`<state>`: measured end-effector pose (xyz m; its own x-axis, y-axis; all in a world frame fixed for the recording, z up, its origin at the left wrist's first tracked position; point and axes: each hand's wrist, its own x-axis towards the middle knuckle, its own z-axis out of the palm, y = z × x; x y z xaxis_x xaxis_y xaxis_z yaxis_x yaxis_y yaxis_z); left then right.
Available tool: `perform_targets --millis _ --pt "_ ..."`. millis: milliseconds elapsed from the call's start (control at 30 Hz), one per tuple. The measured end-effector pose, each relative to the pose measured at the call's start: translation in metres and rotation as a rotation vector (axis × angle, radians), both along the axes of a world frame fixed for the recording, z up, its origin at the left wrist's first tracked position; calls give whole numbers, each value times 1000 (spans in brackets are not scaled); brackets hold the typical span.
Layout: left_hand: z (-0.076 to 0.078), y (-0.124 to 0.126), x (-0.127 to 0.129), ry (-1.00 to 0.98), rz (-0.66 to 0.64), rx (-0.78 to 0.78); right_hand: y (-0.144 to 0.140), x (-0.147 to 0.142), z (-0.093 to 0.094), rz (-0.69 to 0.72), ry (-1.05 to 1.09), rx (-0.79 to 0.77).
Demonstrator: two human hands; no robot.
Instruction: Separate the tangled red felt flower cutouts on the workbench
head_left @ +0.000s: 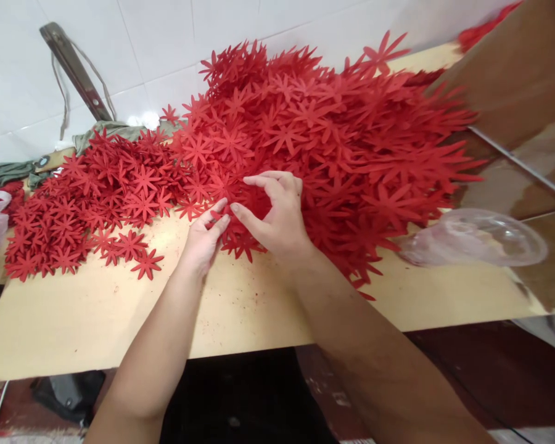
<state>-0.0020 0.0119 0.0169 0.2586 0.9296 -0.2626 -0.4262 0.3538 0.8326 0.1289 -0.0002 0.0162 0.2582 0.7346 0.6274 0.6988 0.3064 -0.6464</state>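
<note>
My left hand (207, 237) is closed, with thumb and fingertips pinching a small red petal piece (219, 214) of which only part shows. Just to its right, my right hand (280, 213) is open, thumb and index finger apart, with no piece visible between them. Both hands are at the front edge of a large heap of red flower-shaped cutouts (300, 123) with narrow pointed petals. A second heap of smaller red flower cutouts (115, 179) spreads to the left. One loose flower cutout (147, 264) lies flat on the table in front of that heap.
The heaps rest on a pale wooden table (97, 320) against a white tiled wall (166, 43). At right are a clear plastic container (485, 237) and a brown cardboard box (513, 80). A dark strap-like bar (76, 71) leans at the back left, near green cloth (120, 131).
</note>
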Motion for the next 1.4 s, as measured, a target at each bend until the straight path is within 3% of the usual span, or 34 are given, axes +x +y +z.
perform_targets --millis 300,500,667,767,900,1000,1400 --pt "5 2 -3 -36 -8 41 -1 4 5 77 115 45" --pt "2 5 -2 57 35 109 -4 -3 8 307 136 -43" --pt "-1 3 2 125 62 136 -4 -10 7 478 372 -200" --pt "-1 0 2 146 26 131 1 -8 2 448 504 -225" --pt "-2 0 0 141 -81 181 11 5 -4 247 632 -122" --pt "-5 3 0 181 -46 199 14 12 -4 165 697 -80" --pt "-8 3 2 336 59 291 5 6 8 268 677 -196"
